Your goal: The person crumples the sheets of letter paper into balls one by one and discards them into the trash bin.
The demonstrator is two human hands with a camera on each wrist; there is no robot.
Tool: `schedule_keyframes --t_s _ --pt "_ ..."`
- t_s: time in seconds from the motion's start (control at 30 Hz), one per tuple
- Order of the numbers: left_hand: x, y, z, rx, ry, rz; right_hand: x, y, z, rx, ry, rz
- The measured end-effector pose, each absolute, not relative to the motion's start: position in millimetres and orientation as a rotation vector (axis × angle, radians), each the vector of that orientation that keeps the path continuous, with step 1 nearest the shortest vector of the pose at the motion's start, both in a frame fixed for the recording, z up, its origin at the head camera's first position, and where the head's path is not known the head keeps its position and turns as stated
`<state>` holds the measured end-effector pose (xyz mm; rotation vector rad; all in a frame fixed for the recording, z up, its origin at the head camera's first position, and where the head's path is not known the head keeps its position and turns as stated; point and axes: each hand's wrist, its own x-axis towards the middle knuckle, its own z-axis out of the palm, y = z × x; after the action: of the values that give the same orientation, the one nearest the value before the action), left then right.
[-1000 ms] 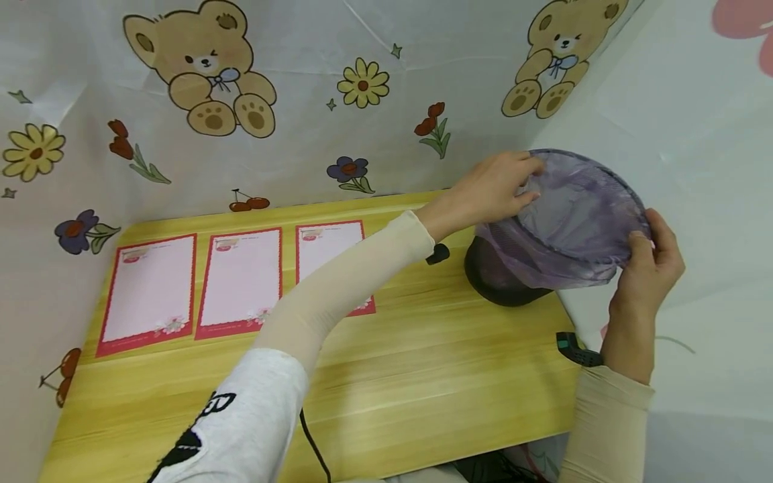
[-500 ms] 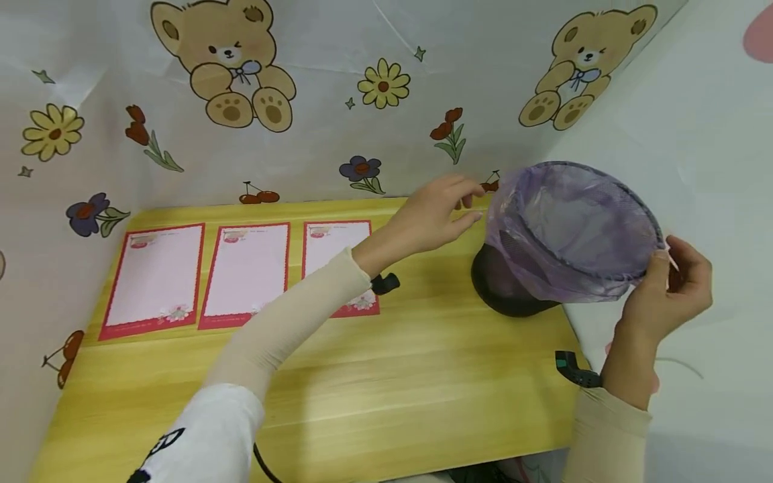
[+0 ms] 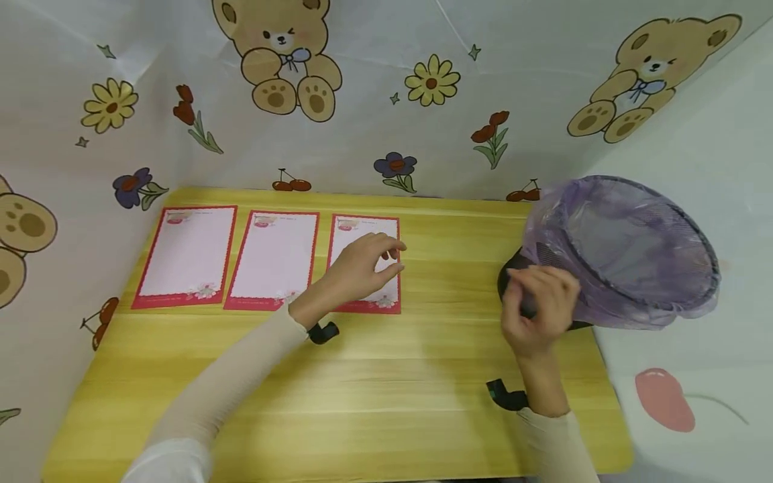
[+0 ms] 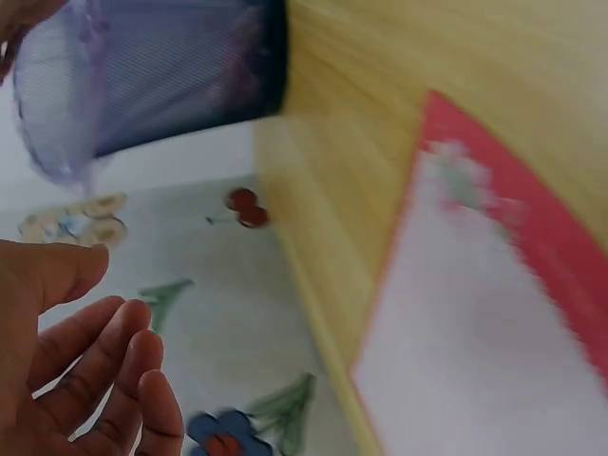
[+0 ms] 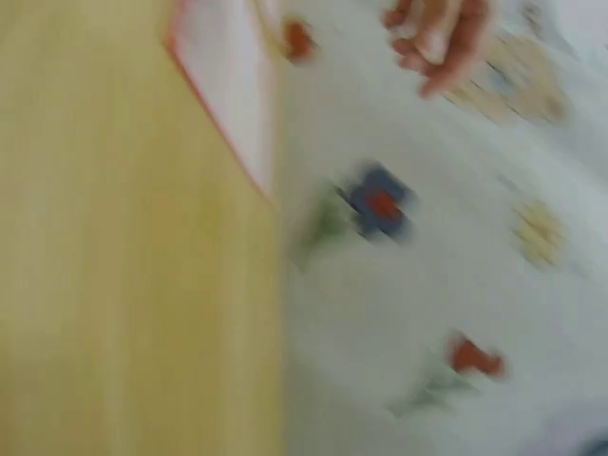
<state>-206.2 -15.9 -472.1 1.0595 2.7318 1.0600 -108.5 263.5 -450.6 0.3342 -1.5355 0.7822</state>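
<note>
The right wrist view is blurred; in the head view the right hand (image 3: 539, 308) hides the lower part of the bin (image 4: 180, 71). Against a second ago, we find that hand off the purple bag (image 3: 637, 241), holding nothing, fingers loosely bent; the left hand (image 3: 365, 268), likewise relaxed, now covers part of the third paper (image 3: 379, 293). Bin: right end of the yellow table (image 3: 423, 376), beside the patterned wall cloth (image 3: 368, 40).

Winking teddy bears (image 3: 296, 74), yellow daisies (image 3: 432, 80), red tulips (image 3: 492, 137) and cherries (image 3: 292, 184) decorate a white wall covering (image 3: 368, 40) behind a yellow wood-grain table (image 3: 447, 382), its surface catching a soft, pale sheen
</note>
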Motion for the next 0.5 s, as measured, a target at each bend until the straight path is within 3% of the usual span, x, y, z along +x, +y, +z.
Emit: schedule_keyframes --t_s 0.13,0.27,0.5 --pt "-210 -47 -496 0.967 2.748 1.01 -129 252 -499 0.528 -1.911 0.994" --pt "-223 -76 -523 0.857 2.756 0.906 -149 242 -538 0.536 -2.334 1.196" --pt "-252 -110 -551 0.645 2.766 0.696 -198 214 -564 0.526 -2.903 1.217"
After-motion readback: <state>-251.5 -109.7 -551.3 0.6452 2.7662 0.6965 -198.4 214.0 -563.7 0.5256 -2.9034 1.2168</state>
